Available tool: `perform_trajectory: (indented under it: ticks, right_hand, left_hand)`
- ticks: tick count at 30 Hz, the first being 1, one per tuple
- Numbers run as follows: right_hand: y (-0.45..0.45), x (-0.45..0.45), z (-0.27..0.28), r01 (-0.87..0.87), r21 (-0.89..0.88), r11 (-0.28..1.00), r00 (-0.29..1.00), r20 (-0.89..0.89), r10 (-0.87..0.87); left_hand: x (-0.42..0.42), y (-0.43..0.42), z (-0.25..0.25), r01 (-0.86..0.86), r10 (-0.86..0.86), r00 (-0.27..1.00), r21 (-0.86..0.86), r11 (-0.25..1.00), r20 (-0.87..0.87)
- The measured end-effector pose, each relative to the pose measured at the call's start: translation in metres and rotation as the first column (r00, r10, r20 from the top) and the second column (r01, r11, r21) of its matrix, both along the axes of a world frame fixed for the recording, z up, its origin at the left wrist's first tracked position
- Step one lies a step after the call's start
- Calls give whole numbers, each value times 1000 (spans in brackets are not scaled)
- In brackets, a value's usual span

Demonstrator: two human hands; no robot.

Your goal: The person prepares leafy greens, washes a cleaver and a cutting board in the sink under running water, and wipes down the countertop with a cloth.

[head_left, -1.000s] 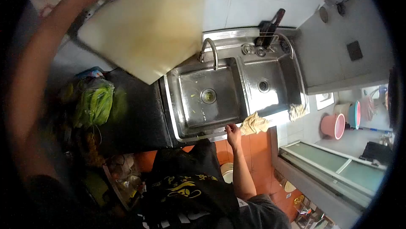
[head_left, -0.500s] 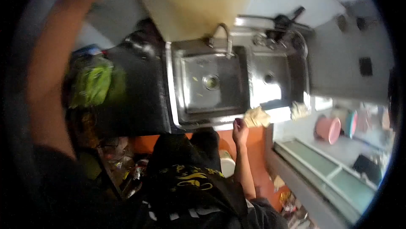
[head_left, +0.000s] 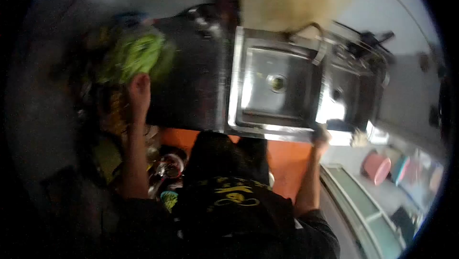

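Observation:
My left hand [head_left: 140,86] is at the lower edge of a bundle of bright green leafy vegetables [head_left: 138,53], which looks bagged, on the dark counter [head_left: 191,82]. Its fingers look curled, but blur hides whether they grip the greens. At the front rim of the double sink [head_left: 275,129], my right hand [head_left: 322,137] is down by the divider. A pale patch blends with its fingers, so I cannot tell whether it holds a cloth. Green scraps lie at the drain [head_left: 277,83] of the left basin.
A curved faucet [head_left: 319,44] stands behind the basins. Another pale cloth [head_left: 359,138] hangs at the right front rim. A pink bucket [head_left: 377,167] and a glazed frame [head_left: 356,192] are to the right. Below the counter at left are several bowls and clutter, including a bowl of green bits [head_left: 169,200].
My left arm has come down from overhead, bringing its hand to the greens. My right hand has shifted rightward along the rim, over the nearer cloth's place. The view has turned left.

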State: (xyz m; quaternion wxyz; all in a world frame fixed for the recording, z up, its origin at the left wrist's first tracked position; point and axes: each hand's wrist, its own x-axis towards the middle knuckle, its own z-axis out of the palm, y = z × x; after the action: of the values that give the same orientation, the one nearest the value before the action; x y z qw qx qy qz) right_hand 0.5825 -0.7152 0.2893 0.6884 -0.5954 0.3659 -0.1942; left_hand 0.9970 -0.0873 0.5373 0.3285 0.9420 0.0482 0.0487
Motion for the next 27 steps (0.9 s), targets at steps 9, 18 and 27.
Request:
perform_trajectory:
  ticks: [9,18,27]
  right_hand:
    - [139,128,190,-329,518,790,944,176,278]
    - [447,277,178,-549,542,636,782,67,619]
    - [742,374,157,-765,-547,-339,2,-529,848]
  left_hand:
    - [-33,183,-2,-376,404,872,-150,914,277]
    - [-153,276,-110,-370,391,916,-562,740,-88]
    - [-341,329,-192,-806,483,560,-578,129,-673]
